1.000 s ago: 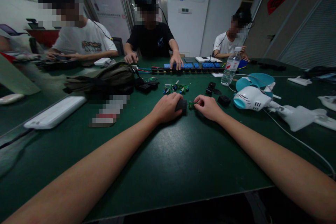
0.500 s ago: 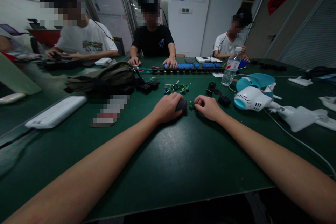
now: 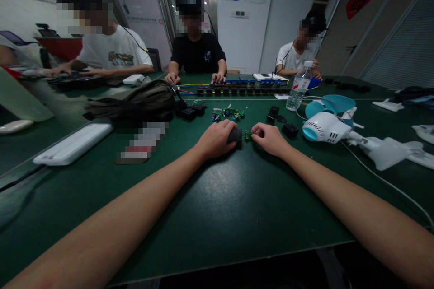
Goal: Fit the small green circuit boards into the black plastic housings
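My left hand [image 3: 217,139] is wrapped round a small black plastic housing [image 3: 236,137], whose right end sticks out past the fingers. Between the thumb and fingertips of my right hand [image 3: 269,139] is a small green circuit board [image 3: 249,136]. The board's free edge faces the housing across a narrow gap. Just beyond both hands lie several green circuit boards [image 3: 228,113] with blue and white parts. Black plastic pieces [image 3: 272,114] and a dark block [image 3: 290,130] rest to the right of my right hand.
A white and turquoise device [image 3: 325,127] with a cable stands at the right, near a water bottle [image 3: 298,86]. On the left are a dark bag [image 3: 135,101] and a white power strip [image 3: 76,144]. Across the green table [image 3: 217,216], a person in black [image 3: 196,54] handles a long row of blue-topped parts.
My hands, the housing and the board have hardly moved. Across the table, the co-worker's row of blue parts has tilted, and the hands on it have shifted slightly.
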A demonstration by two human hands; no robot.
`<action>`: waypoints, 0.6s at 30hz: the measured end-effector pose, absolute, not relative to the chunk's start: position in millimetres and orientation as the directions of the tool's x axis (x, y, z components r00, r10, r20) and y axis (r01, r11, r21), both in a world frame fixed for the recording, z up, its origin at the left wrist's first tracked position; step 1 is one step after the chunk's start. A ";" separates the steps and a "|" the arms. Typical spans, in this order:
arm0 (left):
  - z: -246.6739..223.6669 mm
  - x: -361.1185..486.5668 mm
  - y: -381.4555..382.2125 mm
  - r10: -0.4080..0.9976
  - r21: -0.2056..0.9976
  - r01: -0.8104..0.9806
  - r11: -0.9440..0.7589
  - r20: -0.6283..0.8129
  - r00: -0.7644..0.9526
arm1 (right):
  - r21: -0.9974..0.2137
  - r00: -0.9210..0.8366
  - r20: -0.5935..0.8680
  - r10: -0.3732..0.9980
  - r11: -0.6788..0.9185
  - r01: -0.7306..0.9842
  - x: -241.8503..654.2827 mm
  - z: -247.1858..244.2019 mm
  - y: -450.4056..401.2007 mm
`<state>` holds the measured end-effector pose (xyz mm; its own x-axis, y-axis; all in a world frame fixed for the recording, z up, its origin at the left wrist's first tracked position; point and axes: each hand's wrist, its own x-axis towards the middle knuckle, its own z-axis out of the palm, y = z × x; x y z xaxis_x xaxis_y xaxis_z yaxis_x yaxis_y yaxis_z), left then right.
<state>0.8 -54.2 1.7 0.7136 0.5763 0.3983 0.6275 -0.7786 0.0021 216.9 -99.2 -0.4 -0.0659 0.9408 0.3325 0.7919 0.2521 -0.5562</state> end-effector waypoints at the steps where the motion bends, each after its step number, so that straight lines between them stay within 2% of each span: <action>1: 1.8 0.8 -54.2 0.577 0.003 0.628 -0.778 0.397 0.713 | -0.554 -0.068 0.336 0.940 0.255 0.792 217.0 -0.5 -99.2; 18: 0.6 0.2 -54.1 0.584 0.033 0.625 -0.780 0.397 0.708 | -0.559 -0.080 0.340 0.937 0.270 0.784 217.5 -0.5 -99.7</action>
